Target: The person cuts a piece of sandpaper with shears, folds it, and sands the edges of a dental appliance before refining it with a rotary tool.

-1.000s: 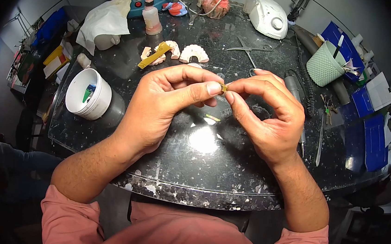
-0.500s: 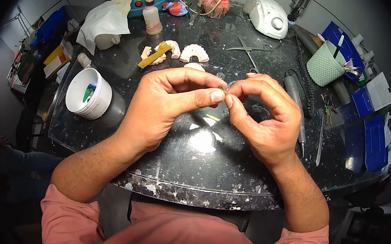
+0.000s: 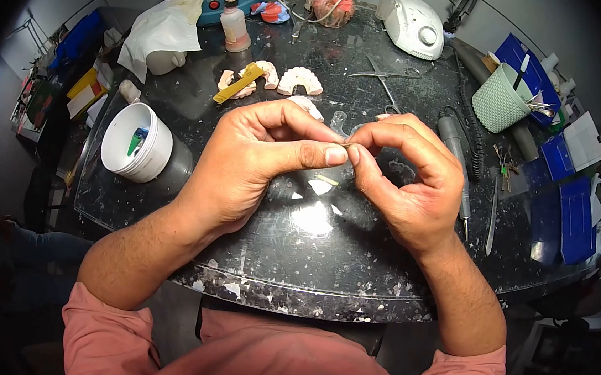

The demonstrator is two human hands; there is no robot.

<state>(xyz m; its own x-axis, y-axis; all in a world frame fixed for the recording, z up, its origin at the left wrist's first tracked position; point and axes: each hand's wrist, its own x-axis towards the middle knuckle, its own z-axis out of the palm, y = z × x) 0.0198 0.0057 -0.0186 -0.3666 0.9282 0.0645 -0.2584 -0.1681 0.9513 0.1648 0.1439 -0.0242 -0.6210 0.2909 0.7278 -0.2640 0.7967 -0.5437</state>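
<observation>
My left hand (image 3: 254,148) and my right hand (image 3: 412,176) meet above the middle of the dark table, thumb and forefinger pinched on each. Between their fingertips is a small yellowish strip (image 3: 347,145), mostly hidden by the fingers. Below the hands, a short yellow-green piece (image 3: 327,180) lies on the tabletop beside white scraps. Just beyond my left fingers sit pale dental casts (image 3: 300,81), one partly covered by that hand. A longer mustard-yellow strip (image 3: 239,84) rests slantwise across other cast pieces. A clear, transparent piece (image 3: 338,121) lies behind the fingertips.
A white tub (image 3: 136,144) stands at the left. Scissors (image 3: 381,77) lie open beyond my right hand. A handpiece (image 3: 453,140) and a metal tool (image 3: 492,218) are to the right, near a green woven cup (image 3: 500,99). A bottle (image 3: 234,28) and a white control unit (image 3: 413,27) stand at the back.
My fingertips have closed further over the small strip, so less of it shows. My left thumb has shifted slightly; the things on the table have stayed put.
</observation>
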